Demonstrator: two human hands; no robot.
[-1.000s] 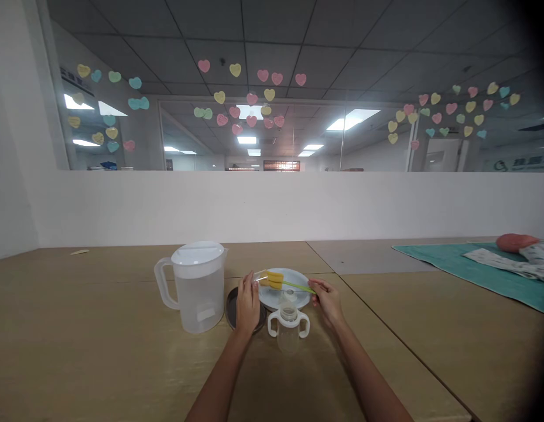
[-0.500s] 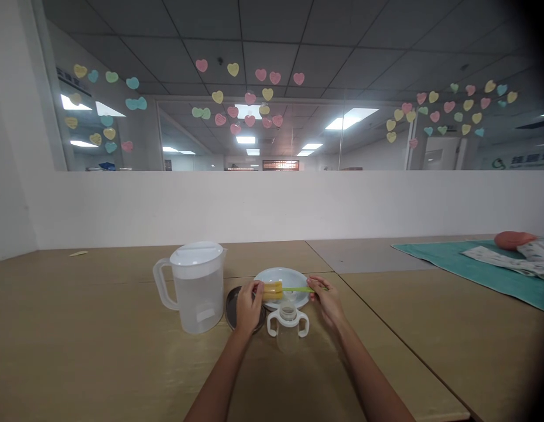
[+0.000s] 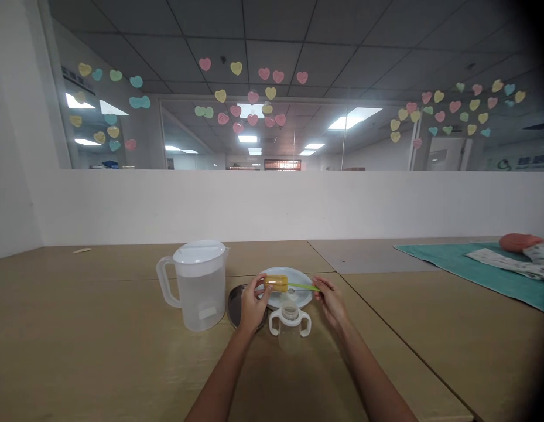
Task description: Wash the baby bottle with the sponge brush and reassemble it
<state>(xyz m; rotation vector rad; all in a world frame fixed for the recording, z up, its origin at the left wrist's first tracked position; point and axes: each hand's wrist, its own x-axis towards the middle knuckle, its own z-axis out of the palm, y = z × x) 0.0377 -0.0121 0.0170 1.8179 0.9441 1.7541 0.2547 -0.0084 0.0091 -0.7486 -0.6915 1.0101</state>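
My left hand [image 3: 254,302] is closed on the yellow sponge head [image 3: 276,283] of a bottle brush, fingers behind and thumb below. Its thin green handle [image 3: 303,286] runs level to the right, where my right hand [image 3: 332,300] pinches the end. The brush hangs over a pale blue-white bowl [image 3: 304,300] with a small clear-whitish piece inside. In front of the bowl stands a clear baby bottle [image 3: 290,337] with two white side handles, its top uncovered. A dark round dish [image 3: 235,310] is partly hidden behind my left hand.
A translucent lidded jug [image 3: 201,293] stands left of the dish. On the far right of the table [image 3: 122,369] lies a green cloth [image 3: 456,261], with a patterned cloth [image 3: 502,264] and an orange-red object [image 3: 520,242] on it. A white wall [image 3: 254,205] closes off the back.
My left hand has shifted its grip on the sponge head, its fingers spreading further around it. The brush has tilted slightly, and the camera view has moved a little.
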